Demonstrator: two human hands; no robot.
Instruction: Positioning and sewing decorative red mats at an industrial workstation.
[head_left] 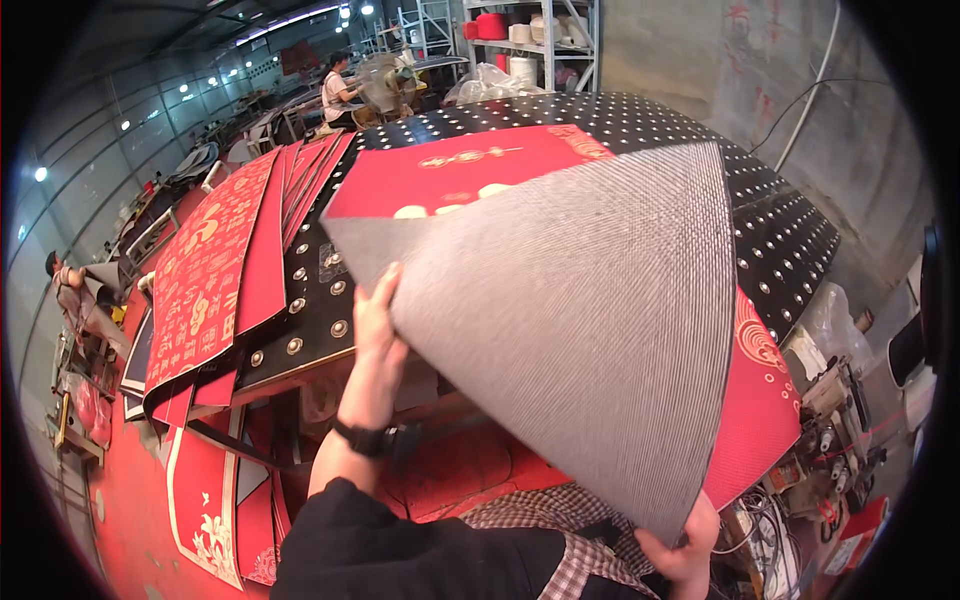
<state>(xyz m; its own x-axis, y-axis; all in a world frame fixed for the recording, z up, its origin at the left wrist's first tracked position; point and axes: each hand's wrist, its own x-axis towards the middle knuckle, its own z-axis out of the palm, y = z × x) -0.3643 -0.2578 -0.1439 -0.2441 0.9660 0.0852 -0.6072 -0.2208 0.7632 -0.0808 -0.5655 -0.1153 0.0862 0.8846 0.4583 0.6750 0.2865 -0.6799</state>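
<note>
A floor mat [580, 320] is lifted and bowed in front of me, its grey ribbed underside facing up. My left hand [376, 325] is closed on its left edge, thumb on the grey side. At the near right corner, my right hand [688, 548] pinches the mat between thumb and fingers. Beneath it, a red mat with gold print [470, 165] lies on the black table [650, 122] studded with metal balls. Red matting with a gold wave pattern [762, 350] shows at the right; whether it belongs to the same piece I cannot tell.
A stack of red printed mats [215, 270] overhangs the table's left side. More mats [205, 510] lean below it. Sewing-type machinery [835, 430] and cables stand close on the right. Loaded shelving [540, 40] stands behind; two people [338, 90] work farther off.
</note>
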